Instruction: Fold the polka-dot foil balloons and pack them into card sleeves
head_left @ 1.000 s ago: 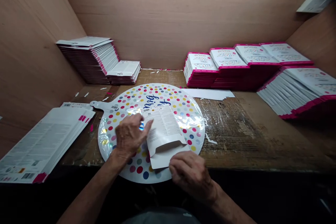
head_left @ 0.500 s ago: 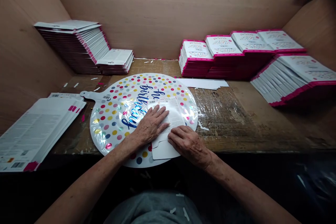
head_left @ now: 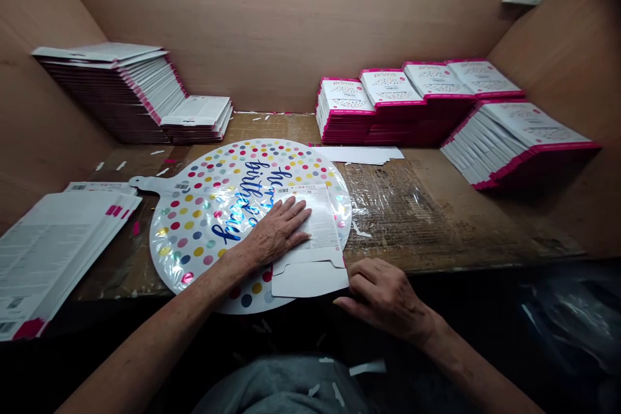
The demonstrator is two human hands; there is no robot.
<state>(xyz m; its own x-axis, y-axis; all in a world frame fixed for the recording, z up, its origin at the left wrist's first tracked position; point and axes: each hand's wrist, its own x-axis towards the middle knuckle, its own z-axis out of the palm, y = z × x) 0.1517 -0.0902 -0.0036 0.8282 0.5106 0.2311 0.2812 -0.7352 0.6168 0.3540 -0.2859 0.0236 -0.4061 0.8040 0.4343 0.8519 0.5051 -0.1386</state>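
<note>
A white card envelope (head_left: 313,226) with small print and a flap at its near end lies on a round foil balloon (head_left: 194,226). The balloon is white with coloured dots and blue "happy birthday" lettering. My left hand (head_left: 279,233) rests flat on the envelope, fingers spread, covering part of the print. By the flap's right corner is my right hand (head_left: 383,297), its fingers curled and thumb held apart, with nothing visible in it. Below it, a blurred white paper strip (head_left: 367,367) is in the air above my lap.
Flat printed envelopes (head_left: 53,233) lie in a pile at left. A tall stack of envelopes (head_left: 107,90) stands behind them. Pink-edged filled packs (head_left: 388,103) are stacked back right, more packs (head_left: 519,136) leaning beside them. White sheets (head_left: 359,154) and paper scraps dot the table (head_left: 402,220).
My left hand has come down flat onto the envelope, and its flap now lies flat. My right hand has moved off to the right of the flap. A blurred strip now appears below it.
</note>
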